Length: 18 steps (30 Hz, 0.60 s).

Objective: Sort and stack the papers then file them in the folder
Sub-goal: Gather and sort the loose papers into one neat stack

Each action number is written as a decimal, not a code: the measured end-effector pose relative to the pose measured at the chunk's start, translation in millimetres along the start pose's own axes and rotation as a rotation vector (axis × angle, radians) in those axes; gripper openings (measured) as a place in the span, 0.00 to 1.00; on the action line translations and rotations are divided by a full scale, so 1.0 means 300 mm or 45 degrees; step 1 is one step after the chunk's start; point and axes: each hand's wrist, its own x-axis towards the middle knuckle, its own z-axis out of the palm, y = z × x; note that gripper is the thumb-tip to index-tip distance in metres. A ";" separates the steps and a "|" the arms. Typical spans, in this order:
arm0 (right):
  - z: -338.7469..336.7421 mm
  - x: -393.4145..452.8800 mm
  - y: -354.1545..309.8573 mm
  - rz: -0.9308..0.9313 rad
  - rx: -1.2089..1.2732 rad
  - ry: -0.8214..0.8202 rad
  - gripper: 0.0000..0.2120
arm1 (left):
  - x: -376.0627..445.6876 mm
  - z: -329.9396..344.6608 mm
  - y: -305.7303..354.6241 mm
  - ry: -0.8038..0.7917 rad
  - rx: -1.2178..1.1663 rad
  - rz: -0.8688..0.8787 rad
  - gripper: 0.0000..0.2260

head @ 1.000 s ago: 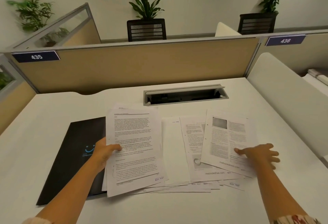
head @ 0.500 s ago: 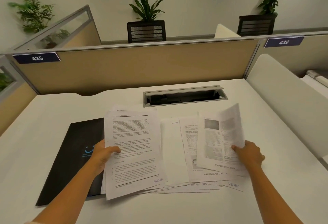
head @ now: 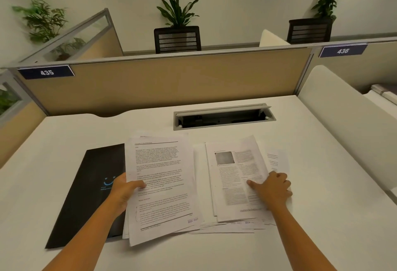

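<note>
Picture page [head: 236, 176] now shifted left; two hands, one folder [head: 86, 191].

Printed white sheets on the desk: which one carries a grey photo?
The two-column white sheet under the right hand, with a grey square picture at its top left. The sheet gripped by the left hand shows only text.

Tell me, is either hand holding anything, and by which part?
The left hand grips a text stack by its left edge, thumb on top. The right hand holds a picture page by its right edge, thumb on its face.
</note>
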 end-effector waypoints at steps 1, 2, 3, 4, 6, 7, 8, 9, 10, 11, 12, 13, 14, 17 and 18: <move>0.000 0.000 -0.005 0.001 0.043 -0.006 0.44 | -0.002 -0.003 -0.002 0.002 -0.001 0.000 0.20; -0.002 0.003 -0.009 0.001 0.108 -0.015 0.45 | -0.003 -0.004 -0.004 0.003 -0.005 0.001 0.20; -0.006 0.008 -0.012 0.007 0.164 -0.024 0.46 | -0.006 -0.006 -0.005 0.005 -0.008 0.000 0.20; -0.011 0.013 -0.013 0.019 0.179 -0.030 0.48 | -0.009 -0.007 -0.006 0.008 -0.010 0.001 0.20; -0.025 0.025 -0.014 0.050 0.104 -0.036 0.51 | -0.013 -0.012 -0.007 0.013 -0.010 0.004 0.20; -0.031 0.031 -0.013 0.060 0.066 -0.041 0.51 | -0.013 -0.015 -0.008 0.017 -0.008 0.004 0.21; -0.037 0.036 -0.013 0.061 0.043 -0.054 0.51 | -0.013 -0.020 -0.008 0.022 -0.004 0.003 0.21; -0.040 0.038 -0.013 0.046 0.035 -0.068 0.50 | -0.013 -0.025 -0.007 0.028 0.000 0.004 0.21; -0.042 0.040 -0.013 0.012 0.048 -0.078 0.46 | -0.013 -0.030 -0.004 0.036 0.002 0.009 0.21; -0.042 0.041 -0.012 -0.036 0.099 -0.082 0.42 | -0.015 -0.036 0.000 0.045 0.003 0.019 0.20; -0.041 0.039 -0.012 -0.082 0.191 -0.083 0.37 | -0.017 -0.042 0.005 0.052 0.003 0.029 0.19; -0.040 0.031 -0.013 -0.118 0.291 -0.078 0.32 | -0.019 -0.049 0.010 0.055 -0.001 0.036 0.18; -0.039 0.021 -0.016 -0.147 0.358 -0.063 0.27 | -0.019 -0.057 0.014 0.056 -0.004 0.040 0.18; -0.026 -0.007 -0.029 -0.213 0.417 0.002 0.16 | -0.014 -0.083 0.016 0.056 0.007 0.042 0.20; -0.020 -0.016 -0.035 -0.228 0.441 0.012 0.14 | -0.013 -0.089 0.015 0.057 0.006 0.039 0.20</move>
